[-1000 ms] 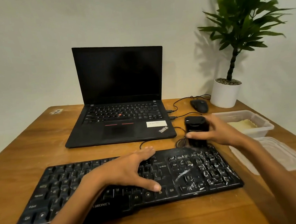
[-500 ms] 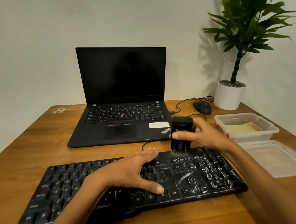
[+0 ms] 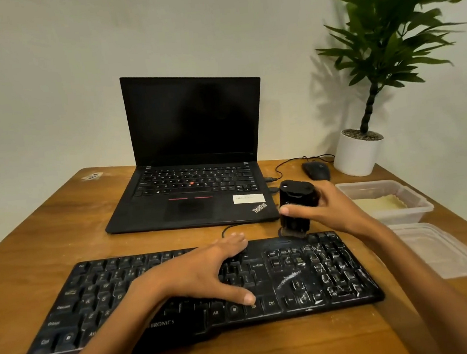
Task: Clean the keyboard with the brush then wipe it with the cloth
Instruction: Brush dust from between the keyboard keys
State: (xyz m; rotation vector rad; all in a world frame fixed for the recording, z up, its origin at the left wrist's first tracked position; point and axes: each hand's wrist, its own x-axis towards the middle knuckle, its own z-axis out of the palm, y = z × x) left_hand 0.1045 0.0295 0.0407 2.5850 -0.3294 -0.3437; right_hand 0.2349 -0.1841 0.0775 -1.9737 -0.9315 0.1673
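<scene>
Keyboard (image 3: 101, 292) lies along the near side of the counter (image 3: 47, 237), in front of the laptop (image 3: 196, 157). Left hand (image 3: 205, 276) rests on the middle keys, fingers straight and spread, unchanged over the last second; it steadies the board. Right hand (image 3: 332, 210) grips the brush (image 3: 297, 199) upright, thumb and fingers curled round its body, bristles touching the rear edge near the number pad. Within the last second the brush travelled left along that edge, then part-way back right, which suggests a scrubbing stroke in progress. White residue (image 3: 330, 278) remains on the right-hand keys, so brushing appears unfinished. Cloth (image 3: 380, 204) lies untouched in the container (image 3: 418, 207); wiping has not begun.
</scene>
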